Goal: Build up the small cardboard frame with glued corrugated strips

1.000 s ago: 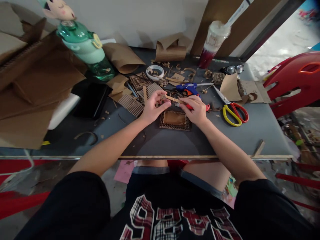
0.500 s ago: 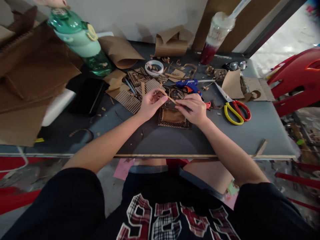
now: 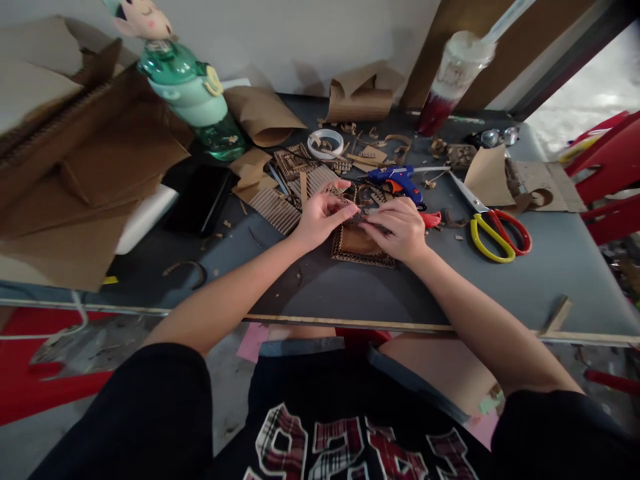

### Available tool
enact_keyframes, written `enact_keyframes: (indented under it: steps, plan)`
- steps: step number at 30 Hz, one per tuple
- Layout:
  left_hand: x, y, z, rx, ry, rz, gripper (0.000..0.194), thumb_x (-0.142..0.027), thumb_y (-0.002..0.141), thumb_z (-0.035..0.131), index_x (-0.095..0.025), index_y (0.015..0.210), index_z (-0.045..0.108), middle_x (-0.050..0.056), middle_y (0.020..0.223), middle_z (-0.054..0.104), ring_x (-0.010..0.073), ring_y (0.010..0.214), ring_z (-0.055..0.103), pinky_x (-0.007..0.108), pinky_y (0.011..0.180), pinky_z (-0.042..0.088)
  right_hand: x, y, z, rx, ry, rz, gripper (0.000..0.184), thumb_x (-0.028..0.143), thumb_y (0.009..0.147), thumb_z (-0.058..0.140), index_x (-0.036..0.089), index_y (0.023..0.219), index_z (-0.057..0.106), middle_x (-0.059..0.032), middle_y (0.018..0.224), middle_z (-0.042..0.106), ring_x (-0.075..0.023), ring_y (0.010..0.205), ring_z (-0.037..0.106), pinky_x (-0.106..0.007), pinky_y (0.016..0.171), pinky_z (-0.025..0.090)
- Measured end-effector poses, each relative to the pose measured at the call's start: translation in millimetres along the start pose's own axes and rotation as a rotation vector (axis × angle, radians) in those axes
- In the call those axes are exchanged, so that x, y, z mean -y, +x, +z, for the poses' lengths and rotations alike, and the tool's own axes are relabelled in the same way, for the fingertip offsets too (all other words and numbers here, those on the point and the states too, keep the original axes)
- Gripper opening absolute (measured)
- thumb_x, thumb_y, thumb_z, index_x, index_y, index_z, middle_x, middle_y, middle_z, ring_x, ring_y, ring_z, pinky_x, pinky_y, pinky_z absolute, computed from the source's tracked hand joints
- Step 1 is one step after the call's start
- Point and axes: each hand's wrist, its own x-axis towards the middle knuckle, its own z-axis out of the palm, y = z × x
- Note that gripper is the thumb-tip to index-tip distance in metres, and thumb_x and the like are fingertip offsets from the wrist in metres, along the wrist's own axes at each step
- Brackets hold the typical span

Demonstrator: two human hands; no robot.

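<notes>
My left hand (image 3: 320,217) pinches a thin cardboard strip (image 3: 361,217) between thumb and forefinger; the fingers cover most of it. From the other side my right hand (image 3: 403,228) grips the strip's end with its fingertips, close to my left thumb. Just below both hands lies a small rectangular cardboard piece (image 3: 360,257) with a raised corrugated border and a smooth brown middle, partly covered by my right hand. A blue glue gun (image 3: 395,176) with an orange trigger rests behind my right hand.
Scissors (image 3: 493,233) with yellow and red handles lie at the right. Behind are a white tape roll (image 3: 325,143), cardboard scraps, a tall drink cup (image 3: 450,80) and glasses (image 3: 495,137). A green bottle (image 3: 193,100), black phone (image 3: 200,199) and large cardboard (image 3: 125,160) stand left.
The view has shifted, so the table things appear further right and slightly lower. My hands have drawn closer together, and less of the strip shows between them.
</notes>
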Motion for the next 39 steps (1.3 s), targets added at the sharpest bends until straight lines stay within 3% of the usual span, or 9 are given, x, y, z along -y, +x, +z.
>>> enact_keyframes:
  steps: [7, 15, 18, 23, 32, 39]
  plan:
    - [13, 7, -4.0, -0.104, -0.095, -0.051, 0.068, -0.068, 0.074, 0.078, -0.023, 0.117, 0.051, 0.004, 0.092, 0.076, 0.0142, 0.074, 0.071, 0.029, 0.067, 0.053, 0, 1, -1, -0.058, 0.032, 0.016, 0.014, 0.028, 0.09, 0.068, 0.024, 0.098, 0.078, -0.0012, 0.071, 0.074, -0.0203, 0.075, 0.068, -0.039, 0.074, 0.052]
    - [15, 8, -5.5, -0.065, -0.02, -0.005, 0.065, -0.069, 0.076, 0.075, -0.023, 0.115, 0.051, 0.001, 0.081, 0.074, 0.0151, 0.074, 0.072, 0.032, 0.076, 0.057, 2, 2, -1, -0.021, 0.031, 0.038, 0.015, 0.027, 0.091, 0.063, 0.025, 0.088, 0.078, -0.0014, 0.07, 0.073, -0.0195, 0.074, 0.067, -0.039, 0.075, 0.052]
    - [11, 4, -3.3, -0.064, 0.087, 0.023, 0.057, -0.069, 0.081, 0.071, -0.02, 0.108, 0.057, 0.003, 0.08, 0.073, 0.0178, 0.08, 0.073, 0.032, 0.077, 0.057, 2, 3, -4, -0.041, 0.043, 0.024, 0.014, 0.025, 0.09, 0.063, 0.023, 0.086, 0.077, -0.0016, 0.07, 0.071, -0.0185, 0.073, 0.066, -0.037, 0.074, 0.053]
    - [0, -1, 2.8, -0.043, 0.383, 0.097, 0.051, -0.067, 0.083, 0.068, -0.016, 0.08, 0.07, 0.009, 0.088, 0.072, 0.0194, 0.088, 0.069, 0.031, 0.079, 0.057, 2, 3, -5, 0.006, 0.054, 0.072, 0.014, 0.025, 0.09, 0.062, 0.023, 0.084, 0.075, -0.0021, 0.071, 0.069, -0.0185, 0.072, 0.064, -0.037, 0.074, 0.051]
    - [3, -2, 4.3, 0.057, 0.237, 0.104, 0.042, -0.057, 0.086, 0.071, -0.017, 0.094, 0.077, 0.009, 0.099, 0.071, 0.0189, 0.103, 0.067, 0.03, 0.087, 0.058, 5, 5, -4, 0.018, 0.034, 0.016, 0.016, 0.021, 0.091, 0.059, 0.023, 0.081, 0.071, 0.0004, 0.068, 0.07, -0.0164, 0.069, 0.064, -0.037, 0.077, 0.05]
    - [7, -1, 4.0, 0.082, 0.256, 0.12, 0.039, -0.056, 0.088, 0.069, -0.019, 0.096, 0.078, 0.01, 0.104, 0.073, 0.019, 0.102, 0.069, 0.031, 0.09, 0.058, 5, 7, -4, -0.031, 0.023, -0.006, 0.018, 0.017, 0.09, 0.059, 0.022, 0.076, 0.068, 0.0014, 0.065, 0.068, -0.015, 0.065, 0.064, -0.035, 0.076, 0.052]
